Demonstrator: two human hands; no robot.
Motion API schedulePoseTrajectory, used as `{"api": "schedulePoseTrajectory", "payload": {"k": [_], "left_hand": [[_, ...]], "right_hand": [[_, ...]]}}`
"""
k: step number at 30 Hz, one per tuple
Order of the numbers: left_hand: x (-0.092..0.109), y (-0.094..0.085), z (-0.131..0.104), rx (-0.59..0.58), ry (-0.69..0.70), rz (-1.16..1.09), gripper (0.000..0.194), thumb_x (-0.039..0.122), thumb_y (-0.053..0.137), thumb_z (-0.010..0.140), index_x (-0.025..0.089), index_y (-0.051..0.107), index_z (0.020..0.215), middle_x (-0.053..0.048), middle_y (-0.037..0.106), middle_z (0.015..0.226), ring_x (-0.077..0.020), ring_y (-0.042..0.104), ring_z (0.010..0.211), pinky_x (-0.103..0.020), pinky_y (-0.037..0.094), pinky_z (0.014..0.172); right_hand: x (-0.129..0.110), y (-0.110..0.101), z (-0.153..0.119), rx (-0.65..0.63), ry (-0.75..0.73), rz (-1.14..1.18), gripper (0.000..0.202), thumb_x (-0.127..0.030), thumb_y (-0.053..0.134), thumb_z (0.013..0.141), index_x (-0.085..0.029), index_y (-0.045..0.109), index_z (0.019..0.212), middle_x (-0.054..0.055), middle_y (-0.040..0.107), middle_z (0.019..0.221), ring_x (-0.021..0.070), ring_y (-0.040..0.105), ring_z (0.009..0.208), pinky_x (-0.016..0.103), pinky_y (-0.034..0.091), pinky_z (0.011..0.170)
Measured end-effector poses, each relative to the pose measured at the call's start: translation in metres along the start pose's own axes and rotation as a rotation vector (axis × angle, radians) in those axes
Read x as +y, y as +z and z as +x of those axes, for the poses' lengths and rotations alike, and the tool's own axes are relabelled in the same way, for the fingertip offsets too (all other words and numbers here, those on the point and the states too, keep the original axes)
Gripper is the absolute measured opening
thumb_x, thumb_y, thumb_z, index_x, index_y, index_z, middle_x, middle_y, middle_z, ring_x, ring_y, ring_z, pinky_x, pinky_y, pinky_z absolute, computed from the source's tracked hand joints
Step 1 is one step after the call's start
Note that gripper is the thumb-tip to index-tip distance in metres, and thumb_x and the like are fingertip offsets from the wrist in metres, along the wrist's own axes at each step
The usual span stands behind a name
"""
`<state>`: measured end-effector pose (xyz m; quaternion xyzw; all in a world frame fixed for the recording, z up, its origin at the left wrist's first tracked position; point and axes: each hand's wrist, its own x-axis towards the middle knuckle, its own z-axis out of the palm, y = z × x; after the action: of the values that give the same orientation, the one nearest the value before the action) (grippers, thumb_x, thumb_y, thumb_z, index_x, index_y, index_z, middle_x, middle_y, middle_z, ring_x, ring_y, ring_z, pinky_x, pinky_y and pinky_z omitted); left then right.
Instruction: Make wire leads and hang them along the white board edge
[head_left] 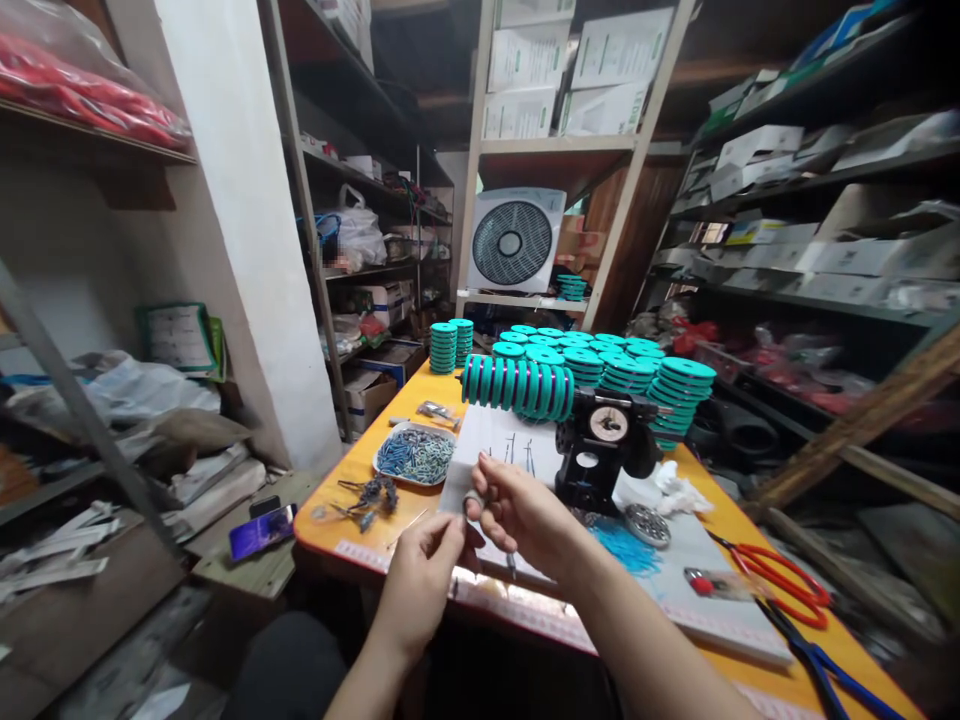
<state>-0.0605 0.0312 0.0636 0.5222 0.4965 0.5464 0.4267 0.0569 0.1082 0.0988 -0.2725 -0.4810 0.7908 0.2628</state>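
My left hand (424, 580) is closed in a pinch near the table's front edge; what lies between its fingertips is too small to make out. Touching or nearly touching it, my right hand (525, 515) has curled fingers around a small greyish item, with a thin piece poking out below. Beyond my hands a few thin dark pieces (529, 455) lie on the white board (480, 430). A black winding machine (596, 455) carries a row of teal spools (517, 387). A white tray of small blue-green pieces (415, 453) is left of the board.
Stacks of teal spools (684, 385) line the table's back. On the right are blue strands (626, 548), a round metal dish (646, 525), red-handled scissors (784, 580) and blue-handled pliers (817, 665). Dark clips (367, 500) lie at left; a phone (262, 532) rests on a stool.
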Motion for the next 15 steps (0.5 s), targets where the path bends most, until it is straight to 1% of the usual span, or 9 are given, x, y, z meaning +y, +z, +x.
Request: {"api": "schedulePoseTrajectory", "payload": {"k": [2,4,6,9,11,15], "left_hand": [[0.000,0.006,0.002,-0.053,-0.064,-0.178,0.035,0.042,0.045,0.085,0.011,0.057,0.074,-0.005,0.057,0.066,-0.0113,0.051,0.062,-0.023,0.041,0.066],[0.000,0.012,0.001,-0.086,-0.147,-0.323,0.036,0.043,0.043,0.085,0.010,0.056,0.079,-0.005,0.057,0.066,-0.0103,0.052,0.056,-0.024,0.043,0.060],[0.000,0.016,-0.003,-0.102,-0.241,-0.446,0.035,0.044,0.043,0.085,0.010,0.055,0.084,-0.005,0.059,0.067,-0.0105,0.054,0.051,-0.024,0.044,0.055],[0.001,0.017,-0.011,-0.103,-0.351,-0.611,0.033,0.041,0.049,0.083,0.009,0.056,0.084,-0.006,0.062,0.067,-0.0116,0.058,0.049,-0.021,0.044,0.051],[0.001,0.015,-0.017,-0.083,-0.391,-0.673,0.031,0.039,0.054,0.081,0.009,0.057,0.082,-0.006,0.063,0.066,-0.0126,0.060,0.051,-0.020,0.044,0.051],[-0.005,0.012,-0.029,-0.067,-0.468,-0.686,0.035,0.042,0.060,0.075,0.007,0.060,0.077,-0.007,0.064,0.062,-0.0155,0.062,0.053,-0.021,0.046,0.052]], "right_hand": [[0.002,0.003,-0.001,0.053,0.007,0.073,0.043,-0.052,0.041,0.084,-0.012,0.028,0.082,-0.004,0.044,0.056,0.0011,0.031,0.032,0.011,0.019,0.032],[0.003,0.005,-0.002,0.102,0.008,0.132,0.040,-0.050,0.037,0.086,-0.012,0.026,0.080,-0.006,0.037,0.050,0.0004,0.025,0.030,0.012,0.014,0.031],[0.004,0.007,-0.003,0.129,0.017,0.170,0.039,-0.049,0.036,0.087,-0.012,0.026,0.080,-0.006,0.035,0.049,0.0000,0.023,0.029,0.012,0.011,0.031],[0.004,0.009,-0.004,0.140,0.061,0.185,0.038,-0.049,0.036,0.087,-0.012,0.027,0.081,-0.007,0.038,0.049,-0.0001,0.022,0.028,0.011,0.010,0.031],[0.003,0.009,-0.004,0.146,0.093,0.177,0.039,-0.050,0.036,0.087,-0.012,0.028,0.081,-0.007,0.040,0.049,0.0000,0.022,0.028,0.011,0.009,0.030],[0.000,0.006,-0.001,0.169,0.103,0.153,0.040,-0.050,0.035,0.088,-0.012,0.026,0.080,-0.006,0.040,0.050,-0.0002,0.021,0.028,0.011,0.007,0.030]]}}
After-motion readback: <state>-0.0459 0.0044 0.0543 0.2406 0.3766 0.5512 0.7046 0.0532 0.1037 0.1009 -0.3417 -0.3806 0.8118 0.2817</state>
